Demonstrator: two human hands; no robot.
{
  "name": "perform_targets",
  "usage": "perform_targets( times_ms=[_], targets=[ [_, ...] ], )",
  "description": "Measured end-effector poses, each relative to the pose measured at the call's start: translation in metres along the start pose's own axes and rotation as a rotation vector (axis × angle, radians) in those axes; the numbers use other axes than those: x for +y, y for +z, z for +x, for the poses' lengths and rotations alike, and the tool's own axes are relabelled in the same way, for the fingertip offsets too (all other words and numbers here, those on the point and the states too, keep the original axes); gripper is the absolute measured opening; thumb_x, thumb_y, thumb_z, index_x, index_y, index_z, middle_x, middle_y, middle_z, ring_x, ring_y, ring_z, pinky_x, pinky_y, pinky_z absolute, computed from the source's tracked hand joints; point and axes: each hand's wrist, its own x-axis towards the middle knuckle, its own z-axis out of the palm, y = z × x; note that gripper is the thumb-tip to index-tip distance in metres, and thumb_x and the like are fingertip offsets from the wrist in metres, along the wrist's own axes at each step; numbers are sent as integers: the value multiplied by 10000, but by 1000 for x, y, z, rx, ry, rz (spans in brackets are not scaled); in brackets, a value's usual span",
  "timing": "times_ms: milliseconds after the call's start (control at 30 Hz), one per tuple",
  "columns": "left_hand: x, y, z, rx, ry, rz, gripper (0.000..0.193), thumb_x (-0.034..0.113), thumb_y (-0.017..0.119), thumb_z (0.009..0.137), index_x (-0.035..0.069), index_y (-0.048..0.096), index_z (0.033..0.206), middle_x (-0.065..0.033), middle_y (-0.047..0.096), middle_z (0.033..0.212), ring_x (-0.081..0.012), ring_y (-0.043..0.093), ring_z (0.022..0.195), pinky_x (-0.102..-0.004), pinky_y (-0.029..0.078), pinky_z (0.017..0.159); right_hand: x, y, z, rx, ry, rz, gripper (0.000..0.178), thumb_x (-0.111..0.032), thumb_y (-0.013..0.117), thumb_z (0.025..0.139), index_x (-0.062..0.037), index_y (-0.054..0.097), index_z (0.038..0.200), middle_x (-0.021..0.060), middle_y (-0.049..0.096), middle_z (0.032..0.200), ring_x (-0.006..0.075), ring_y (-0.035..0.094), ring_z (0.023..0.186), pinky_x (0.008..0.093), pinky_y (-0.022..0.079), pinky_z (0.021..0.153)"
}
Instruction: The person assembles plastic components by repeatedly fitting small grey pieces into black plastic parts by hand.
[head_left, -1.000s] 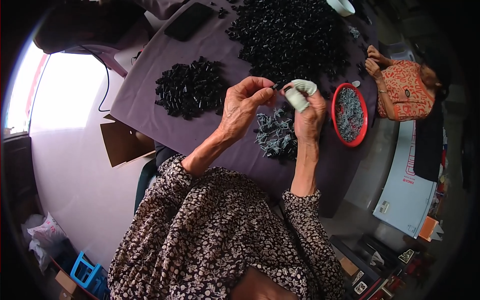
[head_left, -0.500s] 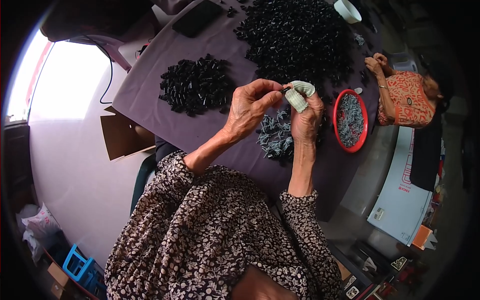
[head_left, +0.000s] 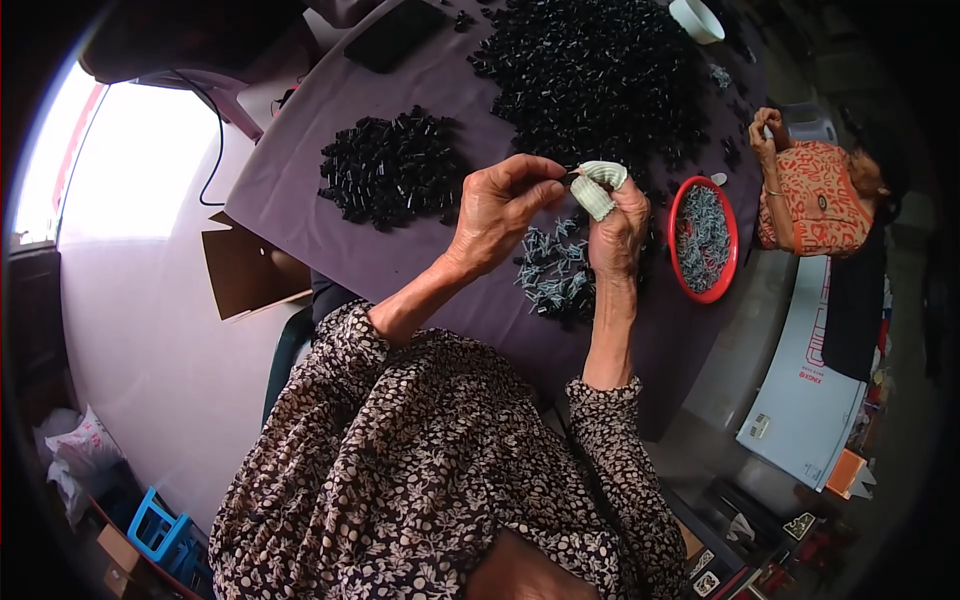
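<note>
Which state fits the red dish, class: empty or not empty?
Not empty: many small grey pieces lie inside the red dish, within its rim.

Right fingers (head_left: 629, 200) part-hidden by pale wraps (head_left: 594, 199)

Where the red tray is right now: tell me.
In the head view, the red tray sits right of centre on the purple cloth, between the wearer's right hand and the co-worker in orange.

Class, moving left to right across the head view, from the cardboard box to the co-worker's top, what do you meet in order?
Brown cardboard box, smaller pile of black pieces, left hand, right hand, red round dish, co-worker's orange patterned top.
</note>
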Motion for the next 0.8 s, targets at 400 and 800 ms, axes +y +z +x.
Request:
perform_targets(
  times_ms=[400, 800],
  targets=[
    [3, -7, 3, -69, -48, 47, 169, 29, 587, 813, -44, 597, 965, -75, 635, 764, -96, 592, 671, -227, 505, 639, -23, -14, 17, -320, -10, -436, 156, -45, 602, 756, -11, 599, 908, 3, 607, 777, 54, 548, 721, 188, 432, 660],
    [-21, -24, 10, -107, -507, -341, 161, 112, 587, 833, -32, 586, 904, -90, 614, 829, -162, 605, 755, -293, 502, 738, -9, -9, 7, -318, -341, -969, 322, -126, 698, 703, -39, 583, 991, 97, 611, 844, 231, 584, 781, 332, 474, 692]
  ],
)
